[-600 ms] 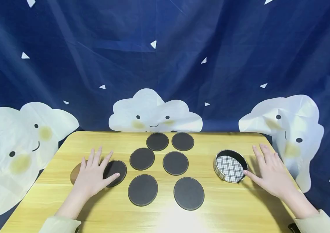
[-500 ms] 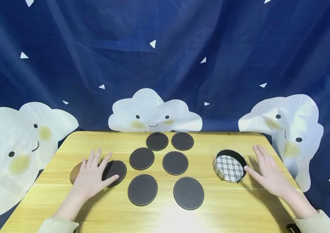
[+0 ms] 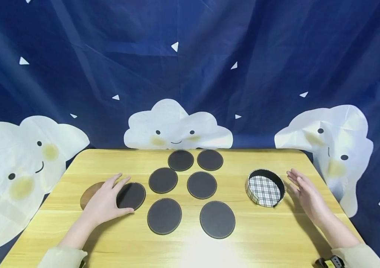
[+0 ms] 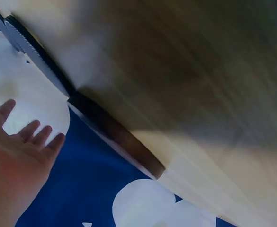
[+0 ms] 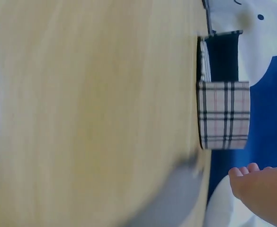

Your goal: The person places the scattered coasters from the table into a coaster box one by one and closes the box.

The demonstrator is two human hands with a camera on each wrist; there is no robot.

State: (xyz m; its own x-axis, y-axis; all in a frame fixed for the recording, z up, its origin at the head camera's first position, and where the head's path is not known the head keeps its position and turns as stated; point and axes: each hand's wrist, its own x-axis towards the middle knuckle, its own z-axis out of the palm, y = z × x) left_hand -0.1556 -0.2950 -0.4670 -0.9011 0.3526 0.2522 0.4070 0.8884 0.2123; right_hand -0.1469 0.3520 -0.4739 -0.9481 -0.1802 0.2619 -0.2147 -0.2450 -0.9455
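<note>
My left hand (image 3: 104, 203) hovers over the left side of the table, thumb and fingers spread around a black round coaster (image 3: 131, 196) without gripping it. Under that hand a brown disc (image 3: 89, 195) is partly hidden. In the left wrist view, the hand (image 4: 17, 163) is clear of the flat dark discs (image 4: 117, 135). On the right, my right hand (image 3: 310, 201) is raised beside a round plaid-lined holder (image 3: 252, 194), fingers together and nothing held. The right wrist view shows a gap in the holder's plaid wall (image 5: 225, 116), with the hand (image 5: 263, 189) apart from it.
Several more black coasters lie flat mid-table, including a front left one (image 3: 164, 216), a front right one (image 3: 217, 220) and a back one (image 3: 181, 160). Behind the wooden table (image 3: 126, 247) hangs a blue curtain (image 3: 190, 67) printed with clouds.
My left hand has turned, with its fingers drawn closer together and its thumb lower. My right hand has rotated sideways, and its thumb has moved away from the holder's rim. Coasters stay put.
</note>
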